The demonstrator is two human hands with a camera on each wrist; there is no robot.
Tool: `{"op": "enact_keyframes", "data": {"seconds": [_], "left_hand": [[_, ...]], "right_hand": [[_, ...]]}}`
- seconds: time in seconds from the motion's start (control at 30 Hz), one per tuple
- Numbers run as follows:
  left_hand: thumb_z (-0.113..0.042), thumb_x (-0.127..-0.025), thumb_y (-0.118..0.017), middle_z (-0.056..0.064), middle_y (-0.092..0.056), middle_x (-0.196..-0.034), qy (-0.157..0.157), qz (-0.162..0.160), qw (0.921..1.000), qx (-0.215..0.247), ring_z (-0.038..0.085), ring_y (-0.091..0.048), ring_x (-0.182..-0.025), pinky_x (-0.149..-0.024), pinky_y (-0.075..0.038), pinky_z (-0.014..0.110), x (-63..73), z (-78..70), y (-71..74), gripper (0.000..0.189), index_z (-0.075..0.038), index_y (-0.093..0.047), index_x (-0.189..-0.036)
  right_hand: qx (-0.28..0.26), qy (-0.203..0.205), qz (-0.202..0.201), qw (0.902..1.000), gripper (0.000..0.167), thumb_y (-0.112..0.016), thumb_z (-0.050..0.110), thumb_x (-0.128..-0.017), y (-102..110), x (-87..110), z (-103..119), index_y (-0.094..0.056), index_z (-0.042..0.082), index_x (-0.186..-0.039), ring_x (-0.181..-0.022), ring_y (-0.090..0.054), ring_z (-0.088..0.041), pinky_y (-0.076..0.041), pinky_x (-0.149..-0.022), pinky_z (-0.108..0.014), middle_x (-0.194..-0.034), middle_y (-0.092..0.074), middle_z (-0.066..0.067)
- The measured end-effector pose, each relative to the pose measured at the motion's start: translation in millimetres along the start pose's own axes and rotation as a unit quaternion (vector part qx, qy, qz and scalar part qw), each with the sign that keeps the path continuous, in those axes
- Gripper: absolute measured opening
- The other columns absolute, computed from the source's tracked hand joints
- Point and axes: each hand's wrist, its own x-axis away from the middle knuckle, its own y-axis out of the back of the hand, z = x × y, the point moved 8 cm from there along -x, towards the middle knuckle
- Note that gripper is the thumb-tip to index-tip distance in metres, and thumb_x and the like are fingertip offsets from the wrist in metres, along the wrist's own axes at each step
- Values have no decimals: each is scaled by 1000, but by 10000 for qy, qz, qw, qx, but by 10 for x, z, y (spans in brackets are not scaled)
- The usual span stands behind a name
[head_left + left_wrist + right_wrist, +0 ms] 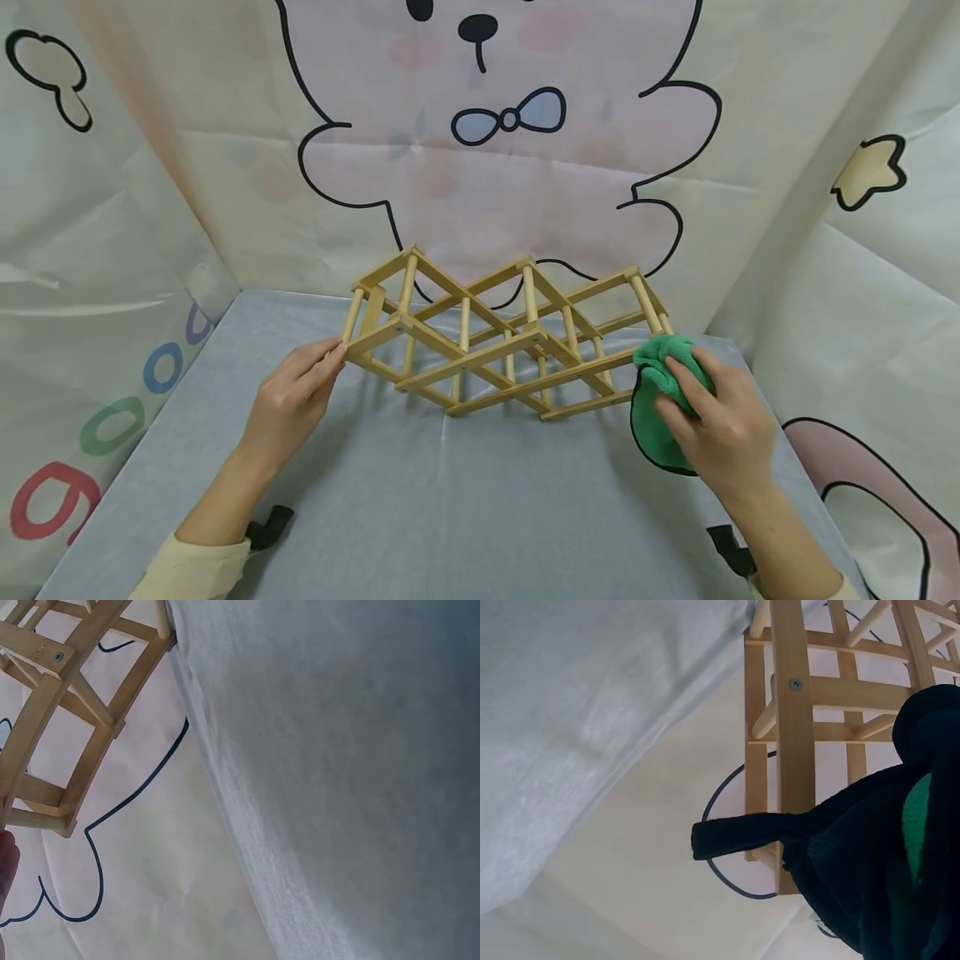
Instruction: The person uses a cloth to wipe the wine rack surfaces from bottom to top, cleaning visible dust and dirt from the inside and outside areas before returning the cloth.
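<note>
A folding wooden rack, made of crossed slats joined by round dowels, stretches between both hands in the head view. At its left end my left hand pinches a corner between thumb and fingers; only fingertips show at the edge of the left wrist view. My right hand grips a green cloth with dark edging, bunched against the rack's right end. The cloth covers that corner and part of it hangs down. From the right wrist, its dark side and a hanging loop overlap the rack's slats.
Beneath the rack is a table with a pale grey-blue cover. Printed fabric walls enclose it at the back and both sides, with a cartoon animal behind. Black pieces show beside both wrists.
</note>
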Motion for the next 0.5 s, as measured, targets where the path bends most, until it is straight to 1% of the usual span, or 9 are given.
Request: {"op": "enact_keyframes", "data": {"seconds": [0.07, 0.13, 0.2, 0.23, 0.33, 0.4, 0.43, 0.47, 0.5], "left_hand": [[3, -99, -69, 21, -73, -116, 39, -2, 10000, 11, 39, -72, -96, -90, -61, 31, -10, 5, -7, 26, 3, -75, -125], [18, -83, -78, 21, -73, -116, 37, -24, 10000, -11, 39, -72, -96, -83, -62, 40, -17, 4, -8, 44, 3, -75, -124], [27, -66, -82, 21, -73, -115, 59, -62, 10000, 13, 39, -72, -95, -80, -62, 44, -22, 6, -7, 62, 3, -75, -123], [27, -65, -82, 21, -74, -115, 70, -60, 10000, -5, 39, -72, -96, -82, -62, 41, -21, 11, -7, 63, 3, -75, -123], [25, -69, -80, 21, -73, -117, 89, -19, 10000, 8, 39, -71, -97, -94, -59, 28, -14, 27, -6, 60, 3, -75, -125], [20, -77, -78, 21, -73, -118, 83, 9, 10000, 32, 39, -71, -98, -99, -55, 22, -6, 35, -8, 53, 2, -74, -126], [16, -83, -76, 21, -73, -118, 74, 22, 10000, 36, 39, -71, -98, -100, -54, 22, -3, 38, -9, 46, 2, -74, -127], [11, -90, -73, 21, -73, -118, 69, 27, 10000, 45, 39, -71, -98, -100, -55, 23, -1, 39, -10, 38, 2, -74, -128], [5, -96, -70, 21, -73, -118, 57, 31, 10000, 47, 39, -71, -98, -98, -56, 24, 0, 39, -11, 32, 2, -74, -128]], "right_hand": [[54, -11, -86, 9999, 35, -63, 24, -96, 23, 13, -23, -80, -6, -96, -77, -64, -54, -36, -110, -9, -104, -73, -29], [96, -32, -102, 9999, 35, -63, 25, -96, 38, 29, -46, -80, -5, -96, -76, -64, -54, -35, -110, -8, -104, -73, -28], [156, -54, -69, 9998, 35, -63, 26, -96, 45, 54, -74, -80, -5, -96, -76, -64, -53, -34, -109, -7, -105, -73, -27], [162, -65, -38, 9998, 36, -63, 27, -96, 47, 68, -89, -81, -4, -96, -76, -64, -53, -34, -108, -6, -105, -73, -27], [180, -94, 89, 9998, 37, -63, 28, -97, 45, 122, -143, -81, -4, -97, -77, -64, -52, -33, -108, -5, -106, -73, -27], [227, -133, 192, 9995, 38, -63, 29, -97, 46, 173, -189, -81, -4, -98, -79, -65, -52, -32, -108, -5, -106, -73, -27], [292, -160, 236, 9992, 38, -62, 30, -97, 50, 204, -214, -81, -3, -98, -80, -65, -51, -33, -108, -6, -107, -73, -26], [351, -187, 267, 9989, 39, -62, 31, -97, 54, 234, -239, -82, -2, -98, -81, -66, -51, -44, -105, -13, -107, -74, -25], [417, -213, 320, 9984, 39, -61, 32, -97, 60, 267, -265, -82, -2, -97, -81, -66, -50, -54, -99, -21, -108, -74, -24]]}}
